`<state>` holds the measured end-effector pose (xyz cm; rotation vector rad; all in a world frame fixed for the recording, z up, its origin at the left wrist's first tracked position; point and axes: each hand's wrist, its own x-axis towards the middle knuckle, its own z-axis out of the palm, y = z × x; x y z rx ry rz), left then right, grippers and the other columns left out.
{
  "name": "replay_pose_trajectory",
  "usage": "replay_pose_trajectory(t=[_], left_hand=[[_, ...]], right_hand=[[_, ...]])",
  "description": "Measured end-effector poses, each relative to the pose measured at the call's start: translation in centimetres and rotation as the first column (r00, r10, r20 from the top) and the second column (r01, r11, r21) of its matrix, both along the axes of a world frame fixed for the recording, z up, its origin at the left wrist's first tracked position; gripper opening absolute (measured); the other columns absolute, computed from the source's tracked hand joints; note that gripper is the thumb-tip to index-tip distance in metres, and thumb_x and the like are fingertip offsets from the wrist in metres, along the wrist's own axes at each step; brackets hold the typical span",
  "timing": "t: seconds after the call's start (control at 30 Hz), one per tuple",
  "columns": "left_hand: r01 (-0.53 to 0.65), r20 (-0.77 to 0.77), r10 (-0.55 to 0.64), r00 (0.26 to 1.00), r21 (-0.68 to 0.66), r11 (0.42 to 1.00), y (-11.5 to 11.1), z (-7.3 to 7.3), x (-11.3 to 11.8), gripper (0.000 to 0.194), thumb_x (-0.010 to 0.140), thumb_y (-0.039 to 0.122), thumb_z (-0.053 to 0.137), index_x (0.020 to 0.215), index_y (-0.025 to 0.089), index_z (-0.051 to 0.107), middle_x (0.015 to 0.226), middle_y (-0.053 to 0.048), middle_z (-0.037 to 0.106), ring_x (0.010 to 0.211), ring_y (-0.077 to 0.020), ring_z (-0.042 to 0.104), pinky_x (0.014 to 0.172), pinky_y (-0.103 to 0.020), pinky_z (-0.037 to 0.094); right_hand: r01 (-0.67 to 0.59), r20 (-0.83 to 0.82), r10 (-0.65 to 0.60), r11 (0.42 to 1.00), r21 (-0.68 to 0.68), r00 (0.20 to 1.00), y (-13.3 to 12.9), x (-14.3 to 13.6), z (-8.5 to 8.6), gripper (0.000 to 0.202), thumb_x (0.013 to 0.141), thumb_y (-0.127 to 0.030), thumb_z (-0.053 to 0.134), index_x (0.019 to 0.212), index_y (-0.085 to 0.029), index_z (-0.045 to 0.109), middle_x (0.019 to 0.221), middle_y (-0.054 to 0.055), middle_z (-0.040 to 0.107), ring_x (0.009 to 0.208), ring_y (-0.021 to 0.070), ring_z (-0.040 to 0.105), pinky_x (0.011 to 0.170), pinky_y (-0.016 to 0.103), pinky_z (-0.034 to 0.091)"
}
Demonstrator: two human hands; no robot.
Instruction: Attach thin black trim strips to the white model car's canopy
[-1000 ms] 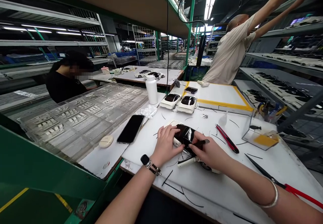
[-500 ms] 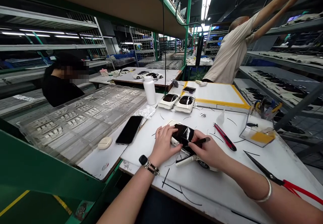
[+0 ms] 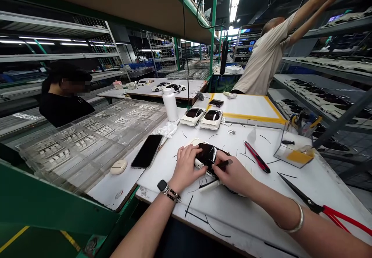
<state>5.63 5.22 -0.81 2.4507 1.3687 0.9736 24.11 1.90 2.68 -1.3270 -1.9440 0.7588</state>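
A white model car [image 3: 207,154] with a glossy black roof lies before me, and a white door-like part swings out on its near side. My left hand [image 3: 186,165] wraps round the car's left end, with the thumb at the near side and fingers over the top. Pinched in my right hand [image 3: 234,176] is a slim dark tool [image 3: 224,164], perhaps tweezers; its working end is hidden at the car. The right fingertips meet the roof edge. Thin black strips [image 3: 196,216] lie on the white tabletop [image 3: 162,180] around the car.
Two white model cars [image 3: 211,119] stand behind, near a white bottle [image 3: 170,105]. A phone [image 3: 147,151] and a cream case [image 3: 118,167] lie left, beside a parts tray [image 3: 95,130]. At right are a red cutter [image 3: 257,157], scissors [image 3: 310,203] and a clear box [image 3: 295,149]. Two people are nearby.
My right hand has shifted slightly left along the car's roof, with the dark tool still in it. My left hand keeps its hold. The whole view has turned a little.
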Motion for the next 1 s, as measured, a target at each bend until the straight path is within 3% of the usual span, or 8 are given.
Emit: replay_pose_trajectory(t=[0.23,1.0], left_hand=[[0.005,0.000,-0.005,1.000,0.006,1.000,0.00,-0.03,-0.03,0.049,0.073,0.030,0.072,0.116,0.022,0.050,0.126,-0.008,0.057,0.125,-0.0289,0.045,0.108,-0.050,0.027],[0.014,-0.010,-0.014,1.000,0.016,1.000,0.04,0.12,0.07,0.048,0.075,0.031,0.071,0.117,0.022,0.050,0.126,-0.008,0.057,0.125,-0.0288,0.045,0.108,-0.050,0.028]], right_hand=[[0.016,-0.069,-0.014,1.000,0.024,0.998,-0.09,0.76,-0.42,0.016,0.080,-0.025,0.046,0.070,-0.023,0.034,0.057,-0.006,0.039,0.051,0.0108,0.035,0.050,0.025,0.029],[-0.015,-0.006,0.015,0.995,0.101,1.000,-0.36,0.61,-0.41,0.016,0.078,-0.023,0.047,0.069,-0.023,0.034,0.055,-0.005,0.042,0.049,0.0111,0.036,0.050,0.025,0.029]])
